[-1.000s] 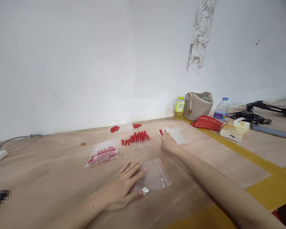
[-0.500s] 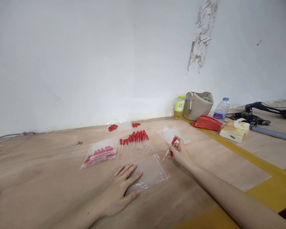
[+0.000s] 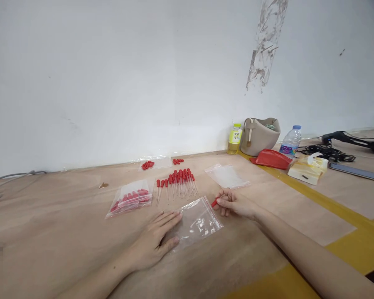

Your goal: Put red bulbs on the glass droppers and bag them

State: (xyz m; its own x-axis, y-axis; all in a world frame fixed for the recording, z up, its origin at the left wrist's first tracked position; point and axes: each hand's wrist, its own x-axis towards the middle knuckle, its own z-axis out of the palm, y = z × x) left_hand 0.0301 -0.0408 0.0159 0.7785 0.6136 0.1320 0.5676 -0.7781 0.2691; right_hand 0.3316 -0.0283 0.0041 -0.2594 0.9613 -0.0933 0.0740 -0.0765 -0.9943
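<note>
A clear zip-lock bag point(image 3: 199, 223) lies flat on the table. My left hand point(image 3: 160, 232) rests on its left part, fingers stretched out. At the bag's zip edge, my right hand point(image 3: 229, 202) pinches a dropper by its red rubber bulb point(image 3: 215, 202); I cannot make out its thin tube against the bag. Beyond the bag lies a row of droppers point(image 3: 181, 180) with red bulbs and clear tubes. Left of them sits a zip-lock bag of red-bulbed droppers point(image 3: 134, 199). Behind my right hand lie flat clear bags point(image 3: 227, 176).
Loose red bulbs point(image 3: 147, 165) lie on plastic near the wall. To the right stand a yellow-capped bottle point(image 3: 234, 140), a grey bag point(image 3: 260, 139) and a water bottle point(image 3: 291, 142). A red pouch point(image 3: 271, 159), a tissue pack point(image 3: 308, 168) and black cables point(image 3: 327, 153) lie nearby.
My right hand has come down and toward me with the dropper, from beside the bag to its zip edge. My left hand has stayed on the bag, shifting slightly.
</note>
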